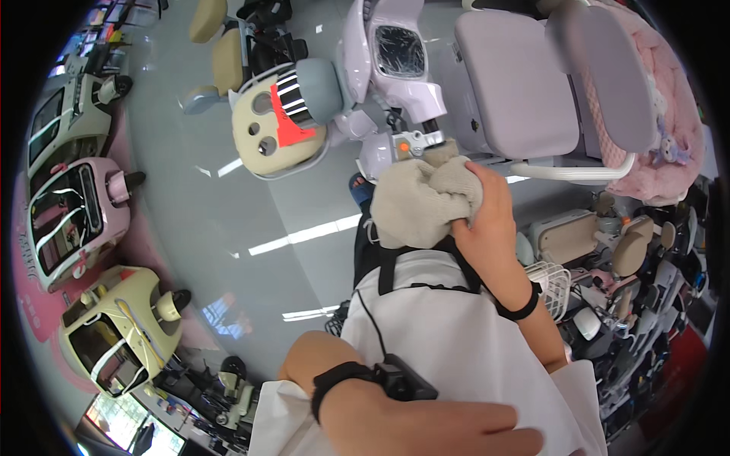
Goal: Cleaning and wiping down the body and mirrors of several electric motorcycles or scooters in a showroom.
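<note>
My right hand [487, 219] grips a bunched beige cloth [408, 205] in front of my body, thumb and fingers at its right side. Just beyond the cloth is the handlebar switch housing [419, 143] of a lavender scooter [356, 57], with an orange button; the cloth hides what lies under it. My left hand [428, 424] is low in front of my white shirt, palm down, fingers stretched to the right and partly cut off by the bottom edge. It holds nothing that shows. A black wrist strap with a small black device [402, 379] is on the left wrist.
The scooter's lavender seat [516, 85] and white armrest [570, 171] are at the upper right. A cream panel [251, 122] with red paper stands ahead. Small enclosed vehicles [74, 216] line the left; a white wire basket [550, 285] and several scooters are at right.
</note>
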Available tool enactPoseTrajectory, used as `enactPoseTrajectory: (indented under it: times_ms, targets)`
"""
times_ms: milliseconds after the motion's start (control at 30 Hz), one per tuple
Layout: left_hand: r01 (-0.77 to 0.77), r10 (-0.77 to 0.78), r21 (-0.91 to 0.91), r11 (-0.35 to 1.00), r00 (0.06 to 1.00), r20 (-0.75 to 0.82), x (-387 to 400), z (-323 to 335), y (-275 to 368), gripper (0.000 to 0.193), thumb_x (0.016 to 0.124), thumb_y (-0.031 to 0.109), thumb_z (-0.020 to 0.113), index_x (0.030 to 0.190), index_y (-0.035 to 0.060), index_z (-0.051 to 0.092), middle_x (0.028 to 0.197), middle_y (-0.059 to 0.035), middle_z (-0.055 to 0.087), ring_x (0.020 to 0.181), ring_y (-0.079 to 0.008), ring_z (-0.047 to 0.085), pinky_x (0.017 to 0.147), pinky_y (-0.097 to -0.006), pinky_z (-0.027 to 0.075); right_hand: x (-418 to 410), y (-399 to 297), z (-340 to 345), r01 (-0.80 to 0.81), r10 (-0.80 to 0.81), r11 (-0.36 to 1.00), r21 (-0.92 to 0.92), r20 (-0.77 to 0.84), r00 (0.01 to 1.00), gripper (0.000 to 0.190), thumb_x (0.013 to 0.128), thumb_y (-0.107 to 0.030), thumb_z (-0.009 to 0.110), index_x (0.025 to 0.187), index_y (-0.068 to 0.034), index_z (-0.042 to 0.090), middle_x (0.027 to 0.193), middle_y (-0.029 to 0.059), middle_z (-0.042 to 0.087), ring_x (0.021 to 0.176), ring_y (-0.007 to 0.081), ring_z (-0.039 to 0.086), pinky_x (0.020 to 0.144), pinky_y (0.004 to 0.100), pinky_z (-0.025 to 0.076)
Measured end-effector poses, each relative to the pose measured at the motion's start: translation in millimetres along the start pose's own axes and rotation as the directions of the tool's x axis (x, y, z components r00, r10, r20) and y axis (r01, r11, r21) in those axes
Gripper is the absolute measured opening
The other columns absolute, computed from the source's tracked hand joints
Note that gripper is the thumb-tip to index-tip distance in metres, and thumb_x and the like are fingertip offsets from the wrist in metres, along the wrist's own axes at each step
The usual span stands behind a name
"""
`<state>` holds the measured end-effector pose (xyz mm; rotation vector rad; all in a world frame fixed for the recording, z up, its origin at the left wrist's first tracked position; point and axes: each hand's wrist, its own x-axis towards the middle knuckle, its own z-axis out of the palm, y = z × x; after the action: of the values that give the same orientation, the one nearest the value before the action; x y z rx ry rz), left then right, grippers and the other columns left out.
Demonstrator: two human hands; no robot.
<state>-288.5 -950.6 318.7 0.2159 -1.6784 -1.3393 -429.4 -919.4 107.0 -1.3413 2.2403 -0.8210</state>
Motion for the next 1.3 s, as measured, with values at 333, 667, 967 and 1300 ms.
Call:
enactPoseTrajectory:
  times_ms: [333,667,967,1300]
  targets:
    - [0.025,-0.350,0.755,0.655,0.896,0.275,-67,-75,-197,0.079,0.079,0.023,0.087,0.150,0.0075,0.056,0.130,-0.0193,0.057,0.127,-0.0399,0.056,0.095,-0.0459,0.055,-5,1,24,0.008,0.001,0.998,0.057,-0.149,0.989,0.071,0.081,0.009,0.065,0.149,-0.006,0.053,0.135,0.0204,0.061,0.126,0.0443,0.061,0.109,0.0466,0.050]
    - [0.220,-0.292,0.549,0.806,0.955,0.045,-44,-141,-232,0.075,0.076,-0.002,0.075,0.148,0.0177,0.064,0.132,-0.0161,0.066,0.119,-0.0419,0.064,0.103,-0.0483,0.055,66,-73,28,0.034,-0.058,0.993,-0.110,-0.222,0.973,0.069,0.080,0.003,0.066,0.146,-0.016,0.062,0.122,0.0203,0.064,0.114,0.0442,0.065,0.099,0.0500,0.055]
    - [0.322,-0.344,0.466,0.824,0.938,-0.039,-80,-141,-239,0.062,0.075,-0.007,0.062,0.135,0.0112,0.069,0.122,-0.0166,0.071,0.111,-0.0443,0.068,0.094,-0.0477,0.057,45,-72,45,0.076,-0.131,0.957,-0.281,-0.186,0.974,0.069,0.077,-0.002,0.074,0.143,-0.020,0.063,0.116,0.0175,0.060,0.109,0.0427,0.063,0.092,0.0523,0.056]
    - [0.411,-0.421,0.572,0.710,0.899,-0.124,-138,-107,-191,0.055,0.075,-0.008,0.063,0.125,0.0110,0.074,0.123,-0.0122,0.073,0.108,-0.0424,0.070,0.091,-0.0472,0.058,-9,-35,34,0.210,-0.212,0.973,-0.100,-0.018,0.977,0.068,0.078,-0.004,0.075,0.143,-0.018,0.060,0.117,0.0208,0.062,0.107,0.0471,0.065,0.092,0.0534,0.057]
